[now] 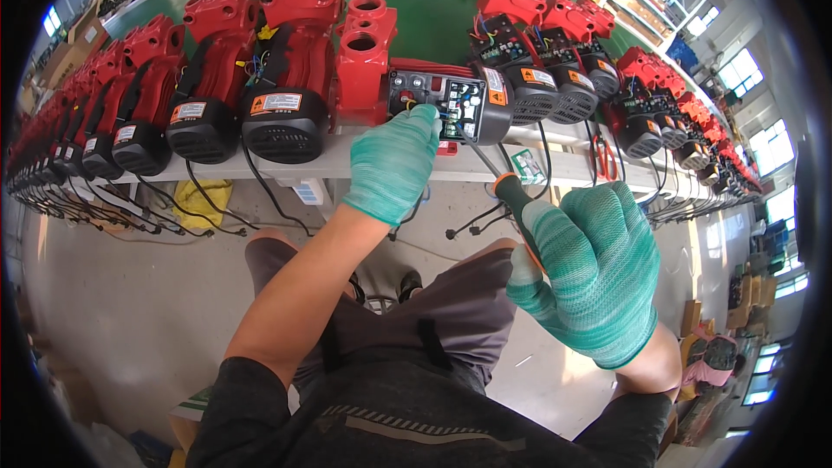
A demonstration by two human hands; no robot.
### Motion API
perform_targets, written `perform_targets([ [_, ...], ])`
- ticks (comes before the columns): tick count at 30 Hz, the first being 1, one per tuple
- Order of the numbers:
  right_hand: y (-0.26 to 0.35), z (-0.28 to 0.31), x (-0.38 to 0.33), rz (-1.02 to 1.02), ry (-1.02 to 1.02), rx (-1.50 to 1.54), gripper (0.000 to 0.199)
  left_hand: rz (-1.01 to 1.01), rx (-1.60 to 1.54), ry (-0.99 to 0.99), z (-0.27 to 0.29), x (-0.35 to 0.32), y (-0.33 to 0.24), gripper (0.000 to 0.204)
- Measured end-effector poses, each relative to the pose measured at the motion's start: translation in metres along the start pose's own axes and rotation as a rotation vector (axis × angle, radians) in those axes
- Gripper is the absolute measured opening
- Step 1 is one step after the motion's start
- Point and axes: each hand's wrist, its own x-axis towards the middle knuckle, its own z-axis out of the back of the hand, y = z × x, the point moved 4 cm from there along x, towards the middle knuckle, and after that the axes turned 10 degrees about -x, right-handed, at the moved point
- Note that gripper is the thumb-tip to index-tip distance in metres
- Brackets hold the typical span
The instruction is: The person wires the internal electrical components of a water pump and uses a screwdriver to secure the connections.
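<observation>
The red pump [368,61] in front of me lies at the bench edge [260,169], its black terminal box [451,104] open, coloured wires and a board showing. My left hand [394,165], green-gloved, rests curled fingers on that box. My right hand [589,273] grips a screwdriver [503,186], tip in the box. More red pumps [217,78] crowd both sides, black cords [208,208] hanging off the edge

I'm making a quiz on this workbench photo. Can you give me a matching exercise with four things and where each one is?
1 left hand
2 right hand
3 screwdriver
4 yellow bag

A on the floor under the bench
B gripped, tip in the open terminal box
C fingertips at the box's wires
D wrapped round a tool handle

Pairs: 1-C, 2-D, 3-B, 4-A
</observation>
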Motion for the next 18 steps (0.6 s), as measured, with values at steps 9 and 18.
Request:
perform_targets([
  [9,0.006,0.001,-0.007,-0.064,0.065,-0.061,0.043,0.042,0.005,-0.128,-0.005,-0.004,0.000,0.015],
  [18,0.000,-0.003,-0.011,-0.044,0.037,-0.075,0.047,0.021,0.057,-0.055,-0.009,-0.007,-0.001,0.018],
])
